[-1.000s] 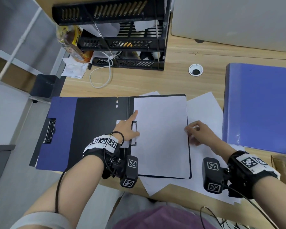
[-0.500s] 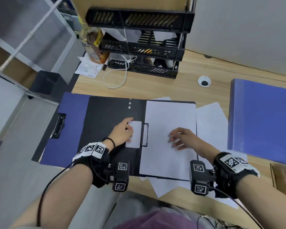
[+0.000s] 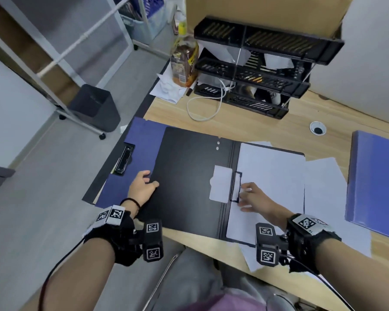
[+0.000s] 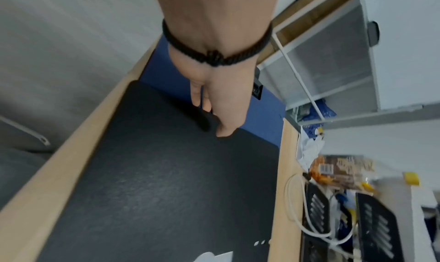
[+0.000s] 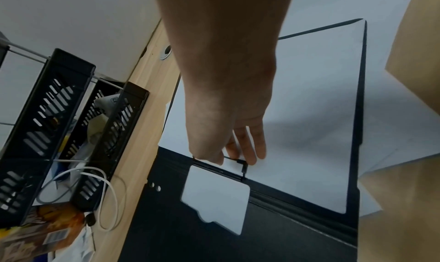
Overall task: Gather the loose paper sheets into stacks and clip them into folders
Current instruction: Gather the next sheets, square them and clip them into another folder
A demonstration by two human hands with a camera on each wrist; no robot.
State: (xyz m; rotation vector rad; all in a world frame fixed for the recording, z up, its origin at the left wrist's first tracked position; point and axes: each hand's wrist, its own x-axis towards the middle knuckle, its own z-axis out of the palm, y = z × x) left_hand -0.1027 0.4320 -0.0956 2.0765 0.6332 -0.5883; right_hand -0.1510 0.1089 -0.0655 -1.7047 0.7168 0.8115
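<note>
A black folder (image 3: 189,176) lies open on the desk. A stack of white sheets (image 3: 272,176) sits on its right half, under the black wire clamp (image 3: 236,187) beside the white lever plate (image 3: 220,187). My left hand (image 3: 149,179) is at the cover's left edge, thumb on top and fingers curled at the edge; the left wrist view shows this left hand (image 4: 212,119) pinching the black cover (image 4: 166,181). My right hand (image 3: 245,194) lies on the clamp and paper. In the right wrist view my right hand (image 5: 235,159) has nearly straight fingers touching the clamp wire (image 5: 243,166).
A blue folder (image 3: 139,158) with its own clip (image 3: 124,160) lies open under the black one, overhanging the desk's left edge. Loose sheets (image 3: 321,189) spread to the right. A closed blue folder (image 3: 375,180) lies far right. Black paper trays (image 3: 256,70), a bottle (image 3: 184,61) and a white cable (image 3: 202,108) stand behind.
My left hand left the white lever plate and moved left to the black cover's edge. My right hand slid left across the sheets to the clamp. The view swung left.
</note>
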